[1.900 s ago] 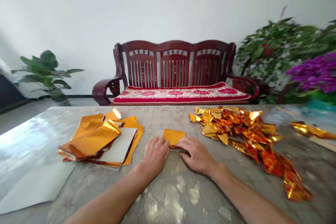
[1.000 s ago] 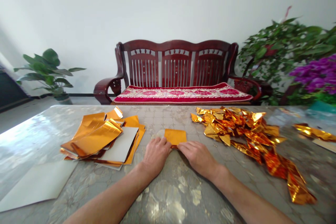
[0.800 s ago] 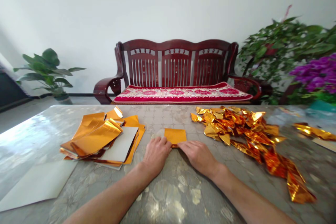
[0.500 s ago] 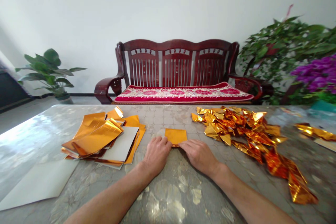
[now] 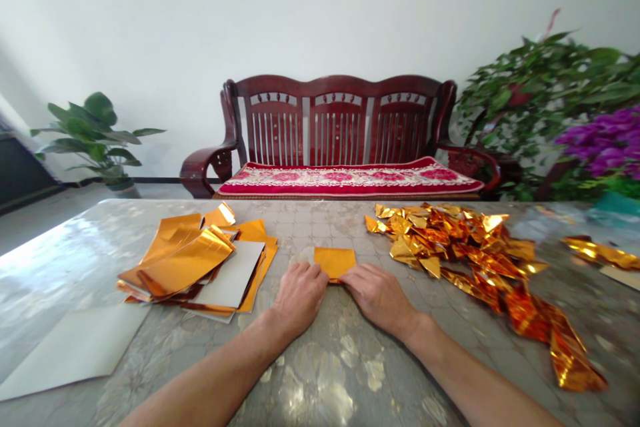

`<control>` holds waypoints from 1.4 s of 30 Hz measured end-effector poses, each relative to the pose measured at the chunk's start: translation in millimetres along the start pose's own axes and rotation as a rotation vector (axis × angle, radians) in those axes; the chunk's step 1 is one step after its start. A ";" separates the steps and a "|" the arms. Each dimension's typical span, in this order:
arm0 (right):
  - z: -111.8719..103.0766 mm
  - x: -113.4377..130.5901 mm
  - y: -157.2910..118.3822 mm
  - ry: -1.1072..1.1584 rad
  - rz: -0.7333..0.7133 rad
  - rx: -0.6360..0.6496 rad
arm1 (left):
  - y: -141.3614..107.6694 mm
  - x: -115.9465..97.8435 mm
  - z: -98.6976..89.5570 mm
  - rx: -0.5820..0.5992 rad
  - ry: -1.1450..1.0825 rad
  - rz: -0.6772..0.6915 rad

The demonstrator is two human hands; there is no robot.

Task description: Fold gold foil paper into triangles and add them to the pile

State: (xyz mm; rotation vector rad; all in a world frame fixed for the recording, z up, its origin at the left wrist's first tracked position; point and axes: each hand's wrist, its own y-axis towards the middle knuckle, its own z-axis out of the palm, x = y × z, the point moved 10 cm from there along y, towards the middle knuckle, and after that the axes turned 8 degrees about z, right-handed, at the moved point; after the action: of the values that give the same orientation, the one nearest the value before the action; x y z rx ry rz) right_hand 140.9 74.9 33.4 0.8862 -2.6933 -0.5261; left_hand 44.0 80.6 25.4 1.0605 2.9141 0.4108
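- One gold paper (image 5: 335, 260), seemingly part-folded, lies on the table (image 5: 320, 377), near corners pinched by left hand (image 5: 301, 293) and right hand (image 5: 379, 297).
- Apparently done: folded pieces (image 5: 445, 237) heaped at right.
- Remaining: sheets (image 5: 187, 259) stacked at left.

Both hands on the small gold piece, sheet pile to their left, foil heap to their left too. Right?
One error: the head view shows the foil heap to the hands' right. Left hand and right hand are on the small gold piece, sheet pile to their left.
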 end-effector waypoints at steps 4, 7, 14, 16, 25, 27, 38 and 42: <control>0.3 -0.6 0.2 0.021 0.003 0.007 | -0.7 1.3 0.8 -0.001 -0.035 -0.007; 0.7 -1.0 0.5 0.032 0.005 0.014 | -1.5 2.9 1.1 -0.005 -0.073 -0.010; -0.5 -1.3 1.5 0.065 0.010 0.017 | -2.0 6.5 0.4 -0.007 -0.090 -0.017; 0.0 -1.0 1.6 0.063 0.009 0.024 | -1.7 6.5 0.6 0.001 -0.080 -0.026; 0.6 -9.1 3.4 0.057 0.084 0.019 | -0.9 14.1 0.0 -0.007 -0.142 -0.106; 1.4 -10.6 3.7 0.051 0.099 0.030 | -0.7 17.5 0.1 -0.015 -0.171 -0.121; 4.1 -20.4 4.8 0.067 0.152 0.032 | 2.1 26.3 3.1 0.013 -0.237 -0.194; 5.5 -22.8 5.3 0.037 0.166 0.047 | 2.6 29.3 6.7 0.037 -0.249 -0.215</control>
State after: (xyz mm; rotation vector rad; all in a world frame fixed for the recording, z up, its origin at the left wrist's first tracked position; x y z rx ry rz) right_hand 154.0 94.2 27.7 0.6685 -2.7242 -0.4071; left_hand 23.7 102.7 21.9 0.7302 2.7804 0.2021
